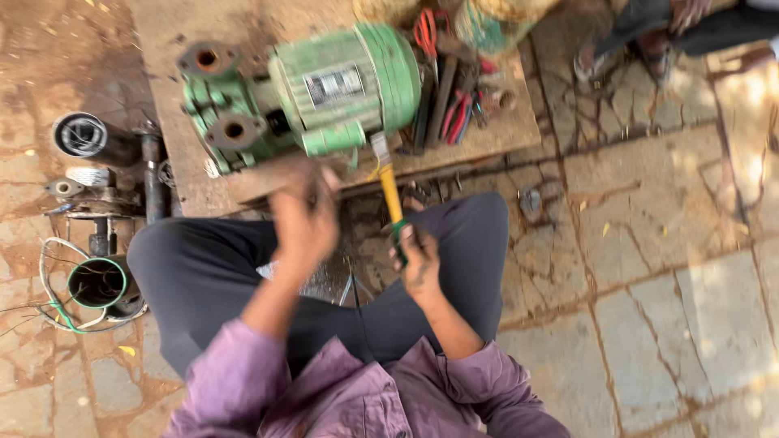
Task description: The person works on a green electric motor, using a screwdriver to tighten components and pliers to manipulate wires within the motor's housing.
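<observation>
On the far left of the stone-paved floor [690,324] lies a cluster of dismantled grey metal motor parts [89,178], and below them a dark round stator housing with a green rim and loose white and green wires [97,282].

Just right of these stands a low, worn wooden bench [503,130]. On it rests a green cast-metal electric water pump with 2 rusty round flanged ports at its left end and a ribbed motor body [324,89]. To the right of the pump, on the same bench, sits a heap of hand tools with red and dark handles [450,97].

The person, in dark trousers and a purple shirt, sits close against the near edge of the bench. The left hand [304,219] is raised in front of that edge, just below the pump body. It is blurred, with the fingers curled inward; whether it grips anything cannot be told.

Further right, the right hand [418,259] is closed around the green grip of a yellow-shafted screwdriver [391,191]. The tool runs up and slightly left from the hand, and its metal tip meets the lower right side of the pump, near the motor's foot. The pump thus lies above and to the left of this hand, reached by the length of the tool.

At the top right edge, another person's sandalled foot [600,53] rests on the paving.
</observation>
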